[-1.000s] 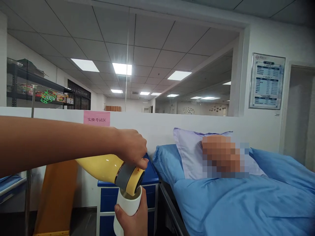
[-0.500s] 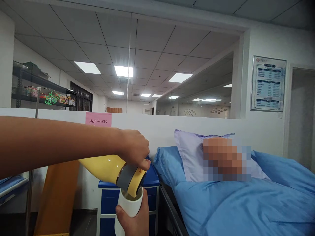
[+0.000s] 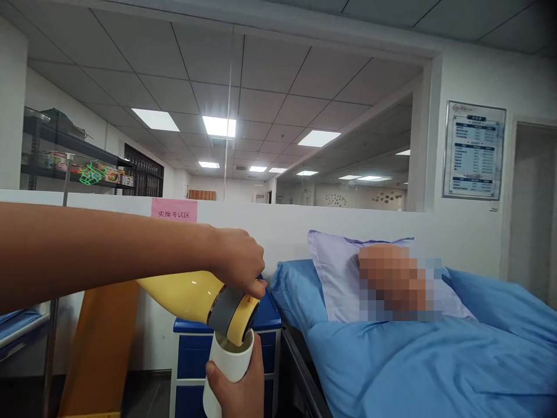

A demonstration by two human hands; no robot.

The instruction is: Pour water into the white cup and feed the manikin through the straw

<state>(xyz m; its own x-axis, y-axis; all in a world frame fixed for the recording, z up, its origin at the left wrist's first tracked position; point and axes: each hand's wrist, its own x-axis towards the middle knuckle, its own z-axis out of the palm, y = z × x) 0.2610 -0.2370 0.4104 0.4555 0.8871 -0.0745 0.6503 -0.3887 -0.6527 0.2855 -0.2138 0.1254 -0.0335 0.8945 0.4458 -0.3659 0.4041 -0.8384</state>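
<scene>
From the left, my left hand (image 3: 239, 261) is closed at the top of a yellow thermos jug (image 3: 178, 293) with a grey collar; the jug's handle is hidden behind my hand and forearm. The jug is tipped, its yellow spout end pointing down into the mouth of a white cup (image 3: 232, 363). Around the cup wraps my right hand (image 3: 241, 389), thumb on the left side and fingers on the right. The cup leans slightly. Whether liquid is running from the spout cannot be made out.
Behind the cup stands a blue and white bedside cabinet (image 3: 194, 354). To the right is a bed with a blue quilt (image 3: 418, 366), a dark side rail (image 3: 304, 377) and a pale pillow (image 3: 326, 278) under a blurred head. A brown board (image 3: 100, 354) leans at left beside a metal pole (image 3: 54, 337).
The jug's spout end has risen very slightly at the cup's mouth. Both hands keep their holds, and the view has barely shifted.
</scene>
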